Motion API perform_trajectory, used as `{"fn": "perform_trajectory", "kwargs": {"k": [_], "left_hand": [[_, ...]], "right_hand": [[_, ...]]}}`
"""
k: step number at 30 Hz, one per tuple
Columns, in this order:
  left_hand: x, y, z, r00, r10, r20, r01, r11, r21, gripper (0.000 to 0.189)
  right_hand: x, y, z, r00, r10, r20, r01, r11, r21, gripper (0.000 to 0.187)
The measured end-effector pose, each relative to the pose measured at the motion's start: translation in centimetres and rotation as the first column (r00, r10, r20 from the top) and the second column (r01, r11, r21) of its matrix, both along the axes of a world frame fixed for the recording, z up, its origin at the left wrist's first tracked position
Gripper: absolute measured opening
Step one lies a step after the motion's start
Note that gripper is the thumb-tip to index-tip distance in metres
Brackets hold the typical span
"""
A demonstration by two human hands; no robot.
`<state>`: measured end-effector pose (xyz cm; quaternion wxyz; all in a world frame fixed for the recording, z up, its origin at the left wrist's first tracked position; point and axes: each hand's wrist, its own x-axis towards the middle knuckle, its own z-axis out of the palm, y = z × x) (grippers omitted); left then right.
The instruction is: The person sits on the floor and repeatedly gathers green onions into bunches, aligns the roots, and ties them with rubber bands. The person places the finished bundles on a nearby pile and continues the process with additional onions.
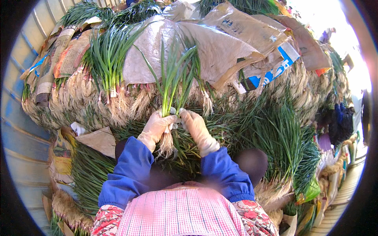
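Note:
Both hands wear pale, stained gloves and meet in front of my body. My left hand grips a small bunch of young green garlic low on the stems. Its pale roots hang below the fingers, and the leaves point away from me. Close beside it, my right hand pinches the base of another few green stems. The fingertips partly hide the stem bases. Under the hands lie loose green leaves and trimmings.
A large root-fringed pile ahead is partly covered by a plastic sheet. A bundle of green garlic rests on it at left. More leafy heaps lie at right and left, near a cardboard piece. A ribbed wall bounds the left side.

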<state>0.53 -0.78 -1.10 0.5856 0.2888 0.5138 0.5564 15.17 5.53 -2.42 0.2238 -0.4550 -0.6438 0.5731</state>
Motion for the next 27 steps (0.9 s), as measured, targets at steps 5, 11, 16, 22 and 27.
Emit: {"fn": "perform_trajectory", "kwargs": {"k": [5, 11, 16, 22, 27], "left_hand": [[1.1, -0.1, -1.6, 0.995, 0.078, -0.070, -0.075, 0.996, 0.039, 0.021], [0.1, -0.3, 0.0, 0.989, 0.101, -0.104, -0.096, 0.994, 0.054, 0.020], [-2.0, -1.2, 3.1, 0.962, 0.273, 0.008, -0.270, 0.947, 0.172, 0.024], [-1.1, 0.5, 0.9, 0.965, 0.163, 0.203, -0.158, 0.987, -0.040, 0.018], [-0.4, 1.0, 1.2, 0.957, 0.228, 0.182, -0.225, 0.974, -0.037, 0.020]], "right_hand": [[-2.2, 0.9, -3.9, 0.761, -0.507, -0.405, 0.256, 0.808, -0.530, 0.020], [-0.9, 0.8, -2.6, 0.248, -0.411, -0.877, -0.367, 0.798, -0.478, 0.034], [1.3, 3.2, -3.9, 0.867, 0.344, 0.361, -0.375, 0.927, 0.016, 0.029], [3.4, 11.4, -5.0, 0.710, -0.377, 0.594, 0.139, 0.903, 0.408, 0.034], [2.7, 6.5, -1.5, 0.829, -0.304, -0.470, 0.234, 0.951, -0.202, 0.011]]}}
